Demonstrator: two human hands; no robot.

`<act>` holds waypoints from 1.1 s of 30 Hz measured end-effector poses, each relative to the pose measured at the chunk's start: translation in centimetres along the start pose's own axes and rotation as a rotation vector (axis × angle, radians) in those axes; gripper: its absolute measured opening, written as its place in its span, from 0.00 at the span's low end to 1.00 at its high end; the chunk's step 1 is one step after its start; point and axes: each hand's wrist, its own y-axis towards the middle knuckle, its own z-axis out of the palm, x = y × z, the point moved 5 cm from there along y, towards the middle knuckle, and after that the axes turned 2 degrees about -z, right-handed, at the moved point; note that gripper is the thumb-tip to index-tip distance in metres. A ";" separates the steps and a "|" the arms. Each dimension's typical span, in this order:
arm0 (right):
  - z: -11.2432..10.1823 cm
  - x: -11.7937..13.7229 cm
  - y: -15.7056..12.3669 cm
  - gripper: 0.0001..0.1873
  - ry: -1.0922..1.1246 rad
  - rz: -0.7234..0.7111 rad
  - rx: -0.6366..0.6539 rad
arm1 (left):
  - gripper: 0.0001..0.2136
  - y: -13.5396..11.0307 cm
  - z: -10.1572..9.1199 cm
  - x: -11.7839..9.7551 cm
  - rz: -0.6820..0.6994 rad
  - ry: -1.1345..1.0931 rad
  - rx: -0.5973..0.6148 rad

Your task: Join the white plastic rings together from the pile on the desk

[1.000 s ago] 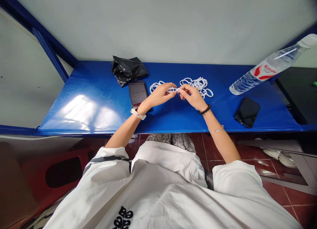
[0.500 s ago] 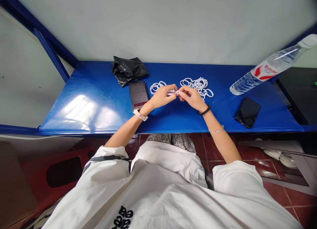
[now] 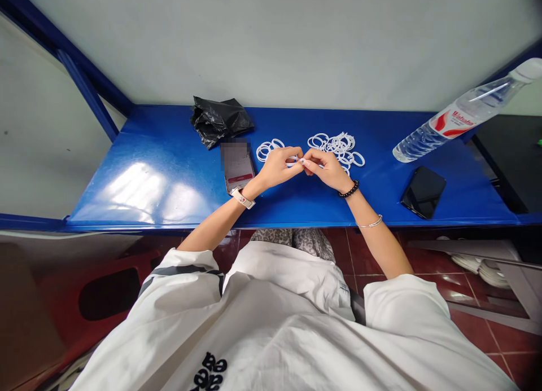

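Observation:
Above the blue table, my left hand (image 3: 277,168) and my right hand (image 3: 331,172) meet fingertip to fingertip. Both pinch a thin white ring (image 3: 292,163), mostly covered by my fingers; its joint, if any, is hidden. Just beyond my left hand lies a small group of white rings (image 3: 263,150). A larger heap of white rings (image 3: 344,143) lies behind my right hand, several overlapping and partly hidden by it.
A phone with a lit screen (image 3: 239,168) lies by my left wrist, in front of a crumpled black plastic bag (image 3: 222,120). To the right are a clear water bottle (image 3: 455,120) and a dark phone (image 3: 423,192). A pale wall (image 3: 296,47) rises behind the table.
My fingertips have drawn slightly closer together around the white ring, and less of it shows. The rings on the table have not moved.

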 end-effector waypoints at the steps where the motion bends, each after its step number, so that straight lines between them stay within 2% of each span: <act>1: 0.0 0.1 0.0 0.20 0.002 -0.007 0.004 | 0.11 0.0 0.0 0.0 -0.002 0.000 0.001; 12: 0.1 0.6 -0.1 0.22 0.052 -0.041 0.020 | 0.11 -0.2 -0.2 -0.3 0.036 -0.014 0.002; 23: 0.3 0.7 -0.2 0.18 0.107 -0.038 0.036 | 0.12 -0.5 -0.3 -0.3 0.053 -0.019 0.011; 33: 0.4 0.8 -0.2 0.24 0.136 -0.028 0.032 | 0.13 -0.5 -0.4 -0.5 0.053 -0.051 0.050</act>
